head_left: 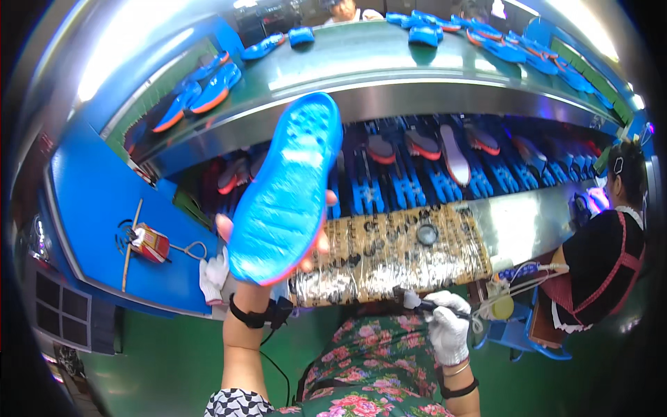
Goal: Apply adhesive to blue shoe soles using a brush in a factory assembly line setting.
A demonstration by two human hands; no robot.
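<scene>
My bare left hand grips a bright blue shoe sole from behind and raises it over the bench's left end. The sole stands tilted, its glossy blue face with a dimpled upper end toward me; an orange-red edge shows at its lower end. It hides my palm and most of my fingers. Lower right, my right hand, in a white glove, is closed round the black handle of a small brush with a whitish tip. The brush is at the near edge of the bench, apart from the sole.
A green belt carries several blue soles. Beneath it, a rack of blue holders bears shoes. A small round dish sits on the tape-covered bench. A white glove hangs at the left blue table. Another person sits at right.
</scene>
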